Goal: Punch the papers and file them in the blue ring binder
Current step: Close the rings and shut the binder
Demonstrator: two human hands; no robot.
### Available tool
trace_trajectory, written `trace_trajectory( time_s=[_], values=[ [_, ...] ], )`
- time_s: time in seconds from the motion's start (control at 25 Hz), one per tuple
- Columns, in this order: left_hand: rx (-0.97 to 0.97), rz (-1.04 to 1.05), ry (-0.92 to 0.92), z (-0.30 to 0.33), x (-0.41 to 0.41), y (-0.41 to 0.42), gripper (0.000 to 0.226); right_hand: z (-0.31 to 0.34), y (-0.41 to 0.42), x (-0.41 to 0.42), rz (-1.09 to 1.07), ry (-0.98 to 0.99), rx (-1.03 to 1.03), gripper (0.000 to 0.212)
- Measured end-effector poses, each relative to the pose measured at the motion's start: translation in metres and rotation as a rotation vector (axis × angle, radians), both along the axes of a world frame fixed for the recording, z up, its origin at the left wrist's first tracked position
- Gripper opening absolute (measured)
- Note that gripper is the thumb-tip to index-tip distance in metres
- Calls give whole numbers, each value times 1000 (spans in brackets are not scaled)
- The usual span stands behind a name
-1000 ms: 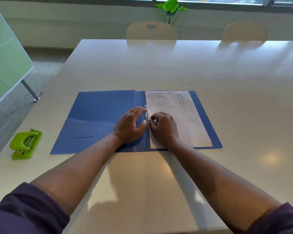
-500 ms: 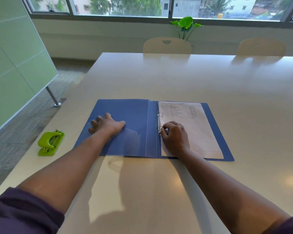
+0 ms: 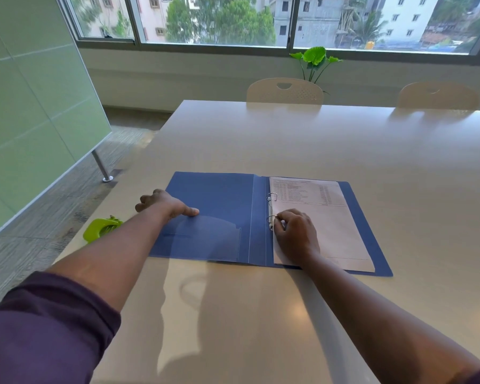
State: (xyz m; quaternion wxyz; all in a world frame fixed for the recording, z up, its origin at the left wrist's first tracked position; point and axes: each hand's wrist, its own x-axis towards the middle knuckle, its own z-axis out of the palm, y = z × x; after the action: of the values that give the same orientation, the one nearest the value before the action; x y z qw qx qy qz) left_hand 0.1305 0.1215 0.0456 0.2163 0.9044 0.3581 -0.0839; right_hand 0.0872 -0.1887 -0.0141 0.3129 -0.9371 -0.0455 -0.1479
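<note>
Office meeting room, long pale table (image 3: 344,151), two perforated-back chairs (image 3: 285,91) opposite, frosted glass partition (image 3: 34,106), wide window (image 3: 261,20) facing buildings

Pale table (image 3: 316,139), two cream chairs (image 3: 285,91) behind it, leafy plant (image 3: 315,58), window (image 3: 219,20), green partition (image 3: 34,106)

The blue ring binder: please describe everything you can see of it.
The blue ring binder lies open and flat on the pale table, near the person. It looks like thin, matte plastic, with a translucent pocket on the left inside cover. Two metal rings stand beside the spine and hold the printed papers on the right cover. The left hand grips the left cover's outer edge, thumb on top. The right hand rests on the papers, fingers at the nearer ring.
</note>
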Motion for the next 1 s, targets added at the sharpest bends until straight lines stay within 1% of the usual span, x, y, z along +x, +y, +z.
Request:
trace_trajectory(
  time_s=[0.12, 0.16, 0.32, 0.44, 0.56, 0.64, 0.76, 0.88, 0.96, 1.0],
  values=[
    [-79, 22, -7, 0, 8, 18, 126, -1, -1, 1, 4, 0, 2, 19],
    [-100, 14, -17, 1, 11, 22, 121, -1, -1, 1, 6, -3, 1, 19],
    [-193, -1, -96, 20, 8, 30, 89, 0, -1, 1, 8, 4, 8, 19],
    [-255, -1, -186, 34, 9, 37, 79, 2, -1, 0, 12, 8, 13, 19],
    [-266, -92, -235, 55, 11, 31, 57, 1, -1, -1, 5, 20, 19, 21],
    [-269, -180, -227, 77, 12, 26, 42, 2, -1, 0, 3, 29, 14, 23],
    [-349, -290, -218, 119, 10, 20, 27, 6, -1, 2, 13, 47, -1, 25],
    [-421, -386, -272, 151, 4, -1, 21, 9, 0, 4, 28, 111, -14, 24],
    [-507, -445, -328, 166, -3, -22, 19, 16, 2, 3, 25, 145, -2, 22],
    [-563, -472, -357, 171, -6, -34, 19, 22, 2, 1, 22, 152, 18, 27]
  ],
)
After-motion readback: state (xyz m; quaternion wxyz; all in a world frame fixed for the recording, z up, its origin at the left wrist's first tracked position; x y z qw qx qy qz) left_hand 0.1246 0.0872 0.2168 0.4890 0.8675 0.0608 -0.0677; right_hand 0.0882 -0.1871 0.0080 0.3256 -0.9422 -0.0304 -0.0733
